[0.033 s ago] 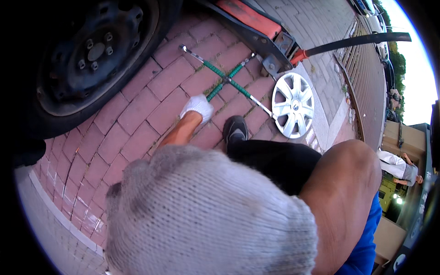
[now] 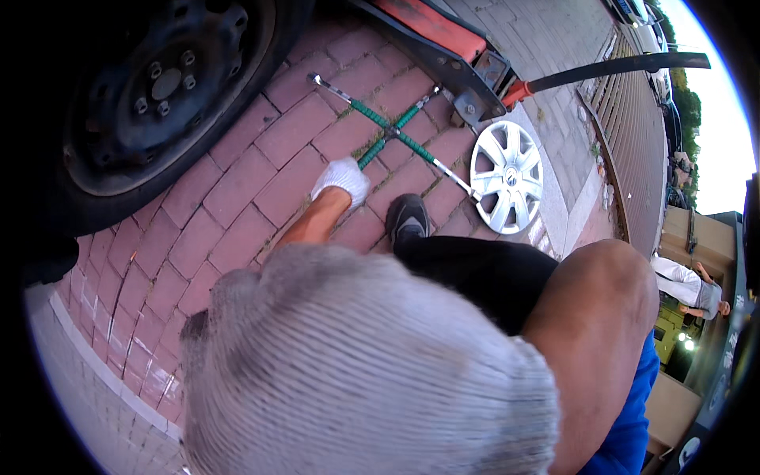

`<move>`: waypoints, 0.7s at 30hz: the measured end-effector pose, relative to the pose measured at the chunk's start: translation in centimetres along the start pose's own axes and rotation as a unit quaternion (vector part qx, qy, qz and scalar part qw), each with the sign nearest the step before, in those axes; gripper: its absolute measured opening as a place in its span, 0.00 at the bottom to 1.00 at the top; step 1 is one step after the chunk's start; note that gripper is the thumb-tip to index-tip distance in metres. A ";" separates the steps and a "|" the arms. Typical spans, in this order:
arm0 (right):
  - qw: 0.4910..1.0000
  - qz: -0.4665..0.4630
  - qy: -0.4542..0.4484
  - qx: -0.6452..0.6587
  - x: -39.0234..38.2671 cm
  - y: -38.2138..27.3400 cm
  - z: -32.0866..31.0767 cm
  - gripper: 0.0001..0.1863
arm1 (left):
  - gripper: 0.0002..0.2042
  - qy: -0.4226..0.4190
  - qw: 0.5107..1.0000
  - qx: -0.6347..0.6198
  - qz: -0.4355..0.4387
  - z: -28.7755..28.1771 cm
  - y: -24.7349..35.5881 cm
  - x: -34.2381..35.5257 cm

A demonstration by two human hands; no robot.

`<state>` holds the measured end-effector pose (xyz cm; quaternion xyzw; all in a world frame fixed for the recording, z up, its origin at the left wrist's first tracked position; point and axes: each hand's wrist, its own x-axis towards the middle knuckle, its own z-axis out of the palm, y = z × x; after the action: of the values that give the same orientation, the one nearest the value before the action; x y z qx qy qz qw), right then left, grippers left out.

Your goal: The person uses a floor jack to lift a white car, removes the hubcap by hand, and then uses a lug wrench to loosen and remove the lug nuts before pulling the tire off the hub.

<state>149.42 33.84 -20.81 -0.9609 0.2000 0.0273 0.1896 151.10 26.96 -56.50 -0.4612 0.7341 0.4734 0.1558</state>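
Note:
My left hand, in a white knit glove, is closed round one green-wrapped arm of a four-way lug wrench. The wrench's other three arms spread over the red paving, and I cannot tell whether it lies flat or just above it. One silver end reaches the edge of a silver hubcap in the view. Close to the camera, my right hand, in a soiled white knit glove, shows its back. Its fingers bend away out of sight, so what they hold, if anything, is hidden. Part of my left forearm is behind it.
A black steel wheel with exposed lug nuts stands at the upper left. A red and black floor jack with a long dark handle is beyond the wrench. My shoe and bent knee are nearby. A person stands far right.
The view has shifted very slightly, and my right glove has moved a little in front of the camera. My left hand keeps its grip on the lug wrench.

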 end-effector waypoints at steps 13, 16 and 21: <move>0.853 0.514 -0.025 0.088 -2.9 4.6 8.3 0.18 | 0.16 0.027 0.997 0.068 -0.024 -7.4 -2.1 -11.3; 0.752 0.636 -0.109 0.138 -6.7 7.3 13.5 0.27 | 0.15 0.018 0.994 0.111 -0.019 -9.7 -2.8 -14.7; 0.664 0.577 0.032 0.474 -8.0 7.2 21.8 0.37 | 0.14 0.055 0.992 0.116 0.010 -10.5 -5.6 -18.0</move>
<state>139.77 38.88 -42.52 -0.4338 0.7061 0.0016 0.5597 167.35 26.93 -42.35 -0.4583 0.7958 0.3608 0.1628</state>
